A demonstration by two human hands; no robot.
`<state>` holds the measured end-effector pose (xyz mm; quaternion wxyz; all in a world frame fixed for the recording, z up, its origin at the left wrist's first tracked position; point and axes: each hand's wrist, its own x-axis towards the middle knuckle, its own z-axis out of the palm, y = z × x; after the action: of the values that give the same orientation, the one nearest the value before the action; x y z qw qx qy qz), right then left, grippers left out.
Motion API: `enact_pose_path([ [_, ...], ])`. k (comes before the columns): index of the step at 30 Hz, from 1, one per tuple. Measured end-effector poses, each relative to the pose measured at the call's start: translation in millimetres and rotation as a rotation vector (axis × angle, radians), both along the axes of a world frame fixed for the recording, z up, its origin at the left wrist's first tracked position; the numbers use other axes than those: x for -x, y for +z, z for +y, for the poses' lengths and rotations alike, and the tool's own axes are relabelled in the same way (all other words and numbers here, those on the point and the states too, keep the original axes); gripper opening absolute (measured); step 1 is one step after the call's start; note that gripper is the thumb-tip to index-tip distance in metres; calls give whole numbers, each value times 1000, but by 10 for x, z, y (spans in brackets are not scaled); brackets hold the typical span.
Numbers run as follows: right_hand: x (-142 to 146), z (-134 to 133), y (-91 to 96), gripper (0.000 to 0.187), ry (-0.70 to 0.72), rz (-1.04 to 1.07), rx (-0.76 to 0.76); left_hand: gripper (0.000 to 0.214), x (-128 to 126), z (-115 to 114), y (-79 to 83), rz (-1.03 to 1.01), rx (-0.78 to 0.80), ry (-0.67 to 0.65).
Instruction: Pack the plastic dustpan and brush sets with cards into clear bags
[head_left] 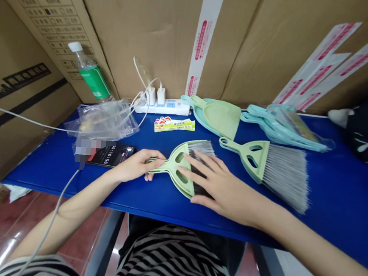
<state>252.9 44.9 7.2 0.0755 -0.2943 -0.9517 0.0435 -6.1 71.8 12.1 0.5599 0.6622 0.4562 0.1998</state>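
Note:
A small green hand brush [177, 165] with grey bristles lies on the blue table [341, 197] in front of me. My left hand [137, 165] is closed around its handle. My right hand [214, 183] lies flat with fingers spread over the brush head and bristles. A second green brush [271, 166] lies just to the right, untouched. Behind them rest a green dustpan [219, 115] on a blue one, and a wrapped stack of blue dustpans [287, 127].
A phone [111, 155] and a clear plastic bag [104, 119] lie at the left. A power strip [162, 105], a green-labelled bottle [90, 73] and a paper label [174, 124] sit near cardboard boxes [167, 30] at the back. A cable [49, 225] hangs off the front edge.

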Motion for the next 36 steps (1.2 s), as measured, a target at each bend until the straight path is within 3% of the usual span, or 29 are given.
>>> enact_pose_path([
  [6,-70,208,-55,65,103,-17,160,45,-31,8,28,-59,72,24],
  [22,-91,116,-120,65,81,37,243,51,-31,8,9,-6,72,34],
  [28,-109,158,-168,68,104,21,232,45,20,-9,23,91,-40,16],
  [33,-89,172,-161,66,112,-19,194,32,39,-19,40,223,-289,-24],
  [36,-87,183,-99,62,123,-28,127,28,48,-22,49,254,-356,-52],
])
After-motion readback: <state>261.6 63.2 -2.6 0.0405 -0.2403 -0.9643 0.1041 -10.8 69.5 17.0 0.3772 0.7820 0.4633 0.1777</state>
